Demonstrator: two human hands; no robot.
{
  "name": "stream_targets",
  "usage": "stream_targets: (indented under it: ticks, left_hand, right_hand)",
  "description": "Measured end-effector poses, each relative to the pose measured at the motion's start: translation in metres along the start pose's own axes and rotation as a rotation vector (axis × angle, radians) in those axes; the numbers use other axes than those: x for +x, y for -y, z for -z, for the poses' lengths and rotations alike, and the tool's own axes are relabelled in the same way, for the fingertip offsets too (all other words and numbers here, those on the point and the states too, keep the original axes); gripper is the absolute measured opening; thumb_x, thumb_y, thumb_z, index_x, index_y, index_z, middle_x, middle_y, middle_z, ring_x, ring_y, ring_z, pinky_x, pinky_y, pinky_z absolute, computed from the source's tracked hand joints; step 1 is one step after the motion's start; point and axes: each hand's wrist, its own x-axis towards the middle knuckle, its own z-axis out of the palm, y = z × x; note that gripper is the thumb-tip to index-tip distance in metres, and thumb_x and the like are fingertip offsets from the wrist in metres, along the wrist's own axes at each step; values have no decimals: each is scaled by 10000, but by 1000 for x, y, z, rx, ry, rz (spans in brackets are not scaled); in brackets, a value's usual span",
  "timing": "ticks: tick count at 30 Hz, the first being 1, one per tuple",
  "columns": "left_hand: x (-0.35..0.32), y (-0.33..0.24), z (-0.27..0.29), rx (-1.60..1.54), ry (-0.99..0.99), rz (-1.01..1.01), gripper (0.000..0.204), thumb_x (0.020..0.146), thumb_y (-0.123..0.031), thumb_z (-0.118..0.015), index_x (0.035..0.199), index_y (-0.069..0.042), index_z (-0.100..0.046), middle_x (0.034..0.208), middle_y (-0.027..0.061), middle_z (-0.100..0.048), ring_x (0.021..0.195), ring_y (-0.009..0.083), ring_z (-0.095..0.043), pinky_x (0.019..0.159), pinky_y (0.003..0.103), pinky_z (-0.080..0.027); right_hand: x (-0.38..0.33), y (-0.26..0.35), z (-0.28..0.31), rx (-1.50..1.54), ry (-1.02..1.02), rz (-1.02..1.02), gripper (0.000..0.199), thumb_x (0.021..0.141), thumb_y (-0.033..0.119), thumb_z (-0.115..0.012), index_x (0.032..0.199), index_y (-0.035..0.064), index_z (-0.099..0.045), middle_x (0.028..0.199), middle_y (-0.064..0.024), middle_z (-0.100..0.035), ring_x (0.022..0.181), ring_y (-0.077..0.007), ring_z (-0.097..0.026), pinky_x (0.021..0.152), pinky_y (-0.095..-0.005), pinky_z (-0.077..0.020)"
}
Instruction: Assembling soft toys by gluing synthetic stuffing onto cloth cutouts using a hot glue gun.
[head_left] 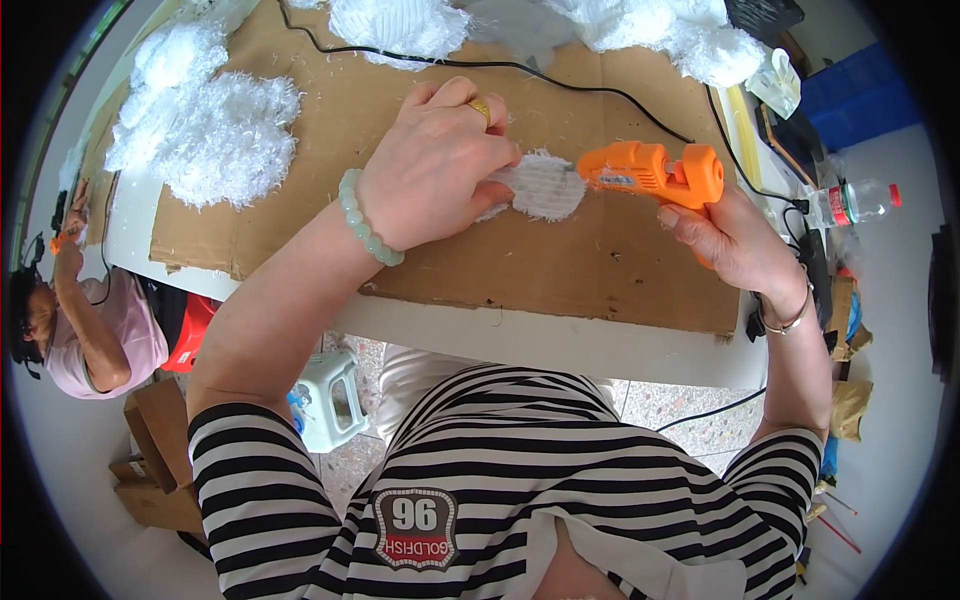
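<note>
My left hand (435,170), with a bead bracelet and a ring, is closed on the left end of a small white piece of fringed fabric (550,188). The piece has a ribbed face and frayed edges, and its held end is partly hidden by my fingers. My right hand (735,240) grips an orange hot glue gun (650,175). The gun's nozzle points left, at the right edge of the fabric piece. Beneath both lies a brown cardboard sheet (480,270) on the white table (600,345).
Heaps of white fringed pieces (225,140) lie at the far left and along the back. A black cable (560,82) crosses the cardboard. To the right lies a clear plastic bottle (860,203). A pale green stool (332,400) stands below; another person (105,335) sits at the left.
</note>
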Motion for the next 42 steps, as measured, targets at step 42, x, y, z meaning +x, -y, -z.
stream_targets:
  ticks: [42]
  left_hand:
    - [3,6,-10,-79,98,-33,588,677,-77,-729,1196,-187,-475,855,-2,-657,1004,258,-534,898,431,-334]
  right_hand:
    - [9,6,-1,48,48,-29,228,906,224,-563,983,17,-505,734,2,-489,598,-73,-443,535,-223,-384]
